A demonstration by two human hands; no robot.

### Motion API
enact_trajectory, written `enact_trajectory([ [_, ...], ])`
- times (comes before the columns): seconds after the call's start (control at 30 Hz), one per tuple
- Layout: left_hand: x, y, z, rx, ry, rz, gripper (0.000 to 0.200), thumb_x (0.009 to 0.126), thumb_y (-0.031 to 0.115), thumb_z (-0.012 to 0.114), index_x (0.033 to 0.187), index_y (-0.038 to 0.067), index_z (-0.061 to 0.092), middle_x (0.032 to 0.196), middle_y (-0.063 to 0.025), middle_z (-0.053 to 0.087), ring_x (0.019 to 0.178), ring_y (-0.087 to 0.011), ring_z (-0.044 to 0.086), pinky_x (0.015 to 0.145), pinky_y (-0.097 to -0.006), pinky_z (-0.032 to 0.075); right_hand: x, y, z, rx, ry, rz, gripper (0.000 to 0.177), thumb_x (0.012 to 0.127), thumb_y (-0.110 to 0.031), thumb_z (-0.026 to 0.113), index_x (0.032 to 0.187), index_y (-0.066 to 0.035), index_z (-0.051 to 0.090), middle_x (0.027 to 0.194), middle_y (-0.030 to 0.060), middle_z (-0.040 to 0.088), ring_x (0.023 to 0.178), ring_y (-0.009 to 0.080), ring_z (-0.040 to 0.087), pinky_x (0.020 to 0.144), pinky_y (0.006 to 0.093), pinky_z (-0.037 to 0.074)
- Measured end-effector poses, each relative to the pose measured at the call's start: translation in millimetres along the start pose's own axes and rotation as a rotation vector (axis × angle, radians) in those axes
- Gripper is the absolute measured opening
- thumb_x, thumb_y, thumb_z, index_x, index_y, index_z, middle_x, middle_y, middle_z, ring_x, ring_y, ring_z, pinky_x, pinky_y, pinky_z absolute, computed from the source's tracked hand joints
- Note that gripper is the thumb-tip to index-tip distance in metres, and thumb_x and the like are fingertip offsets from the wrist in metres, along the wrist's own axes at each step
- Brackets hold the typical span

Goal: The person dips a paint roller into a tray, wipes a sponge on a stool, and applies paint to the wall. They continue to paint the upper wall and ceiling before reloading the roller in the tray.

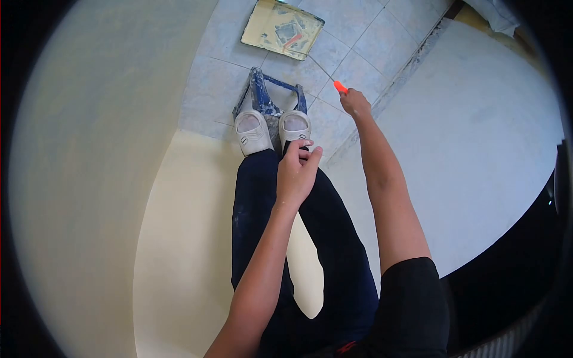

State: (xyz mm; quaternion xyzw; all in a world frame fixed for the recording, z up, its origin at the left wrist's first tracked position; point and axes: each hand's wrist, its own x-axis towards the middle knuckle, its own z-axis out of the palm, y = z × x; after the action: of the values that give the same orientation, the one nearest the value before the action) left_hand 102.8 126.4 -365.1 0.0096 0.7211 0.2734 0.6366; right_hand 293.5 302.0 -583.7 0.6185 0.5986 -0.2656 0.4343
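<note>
My right hand (pixel 356 104), arm stretched forward, is closed around the orange handle of a paint roller (pixel 340 87). A thin metal rod runs from this handle to the near right edge of a cream-coloured paint tray (pixel 258 37) on the floor. Inside the tray are a grey patch and a reddish-orange strip; the roller's head is not distinct. My left hand (pixel 298 170) hangs in front of my right shin, overlapping the shoe in this view. Its fingers are loosely bent, the thumb stands apart, and nothing shows in it.
My feet, in white clogs (pixel 253 134), are on a paint-spattered blue step stool (pixel 260 89). Pale tiles (pixel 334 36) cover the floor. A cream wall (pixel 89 179) rises at left, a whitish wall (pixel 471 137) at right. Whitish sheeting (pixel 495 13) lies at the top right.
</note>
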Motion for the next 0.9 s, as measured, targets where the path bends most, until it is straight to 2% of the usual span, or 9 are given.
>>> enact_trajectory([
  [0.23, 4, -1, -11, 0.066, 0.029, 0.018, 0.038, 0.094, 0.033, 0.071, 0.118, 0.005, 0.065, 0.089, -0.0106, 0.073, 0.075, -0.0203, 0.068, 0.073, -0.0338, 0.053, 30, 7, -24, 0.04, -0.017, 0.038, 0.048, 0.1, -0.047, 0.047, 0.127, -0.012, 0.068, 0.126, 0.0134, 0.071, 0.118, 0.0327, 0.067, 0.097, 0.047, 0.052],
  [0.37, 10, -5, -15, 0.055, 0.065, 0.034, 0.038, 0.094, 0.032, 0.071, 0.117, 0.003, 0.064, 0.09, -0.0099, 0.072, 0.075, -0.0194, 0.067, 0.072, -0.0327, 0.053, 38, 8, -40, -0.052, 0.008, -0.009, 0.047, 0.1, -0.048, 0.048, 0.126, -0.015, 0.069, 0.125, 0.0109, 0.071, 0.117, 0.0314, 0.068, 0.094, 0.0464, 0.053],
  [0.4, 8, 1, -13, 0.044, 0.044, 0.019, 0.033, 0.097, 0.027, 0.071, 0.118, 0.002, 0.064, 0.087, -0.0038, 0.067, 0.076, -0.0096, 0.058, 0.07, -0.0252, 0.047, 37, 8, -42, -0.077, 0.017, -0.019, 0.047, 0.1, -0.048, 0.048, 0.126, -0.015, 0.069, 0.125, 0.0107, 0.072, 0.116, 0.0311, 0.068, 0.093, 0.0462, 0.054],
  [0.6, 2, 8, 1, 0.156, -0.054, 0.003, 0.034, 0.096, 0.027, 0.071, 0.119, 0.002, 0.064, 0.088, -0.0041, 0.067, 0.075, -0.0093, 0.058, 0.07, -0.0251, 0.047, 32, 19, -24, -0.024, 0.031, 0.011, 0.049, 0.101, -0.051, 0.047, 0.124, -0.015, 0.07, 0.123, 0.0107, 0.072, 0.115, 0.0306, 0.069, 0.091, 0.0458, 0.054],
  [0.9, 1, 11, 4, 0.238, -0.073, 0.027, 0.035, 0.097, 0.028, 0.07, 0.12, 0.002, 0.064, 0.089, -0.0051, 0.068, 0.076, -0.0118, 0.06, 0.073, -0.0266, 0.049, 40, 35, -5, 0.064, 0.044, 0.005, 0.049, 0.101, -0.051, 0.046, 0.124, -0.014, 0.069, 0.124, 0.0118, 0.072, 0.116, 0.031, 0.068, 0.094, 0.0472, 0.053],
])
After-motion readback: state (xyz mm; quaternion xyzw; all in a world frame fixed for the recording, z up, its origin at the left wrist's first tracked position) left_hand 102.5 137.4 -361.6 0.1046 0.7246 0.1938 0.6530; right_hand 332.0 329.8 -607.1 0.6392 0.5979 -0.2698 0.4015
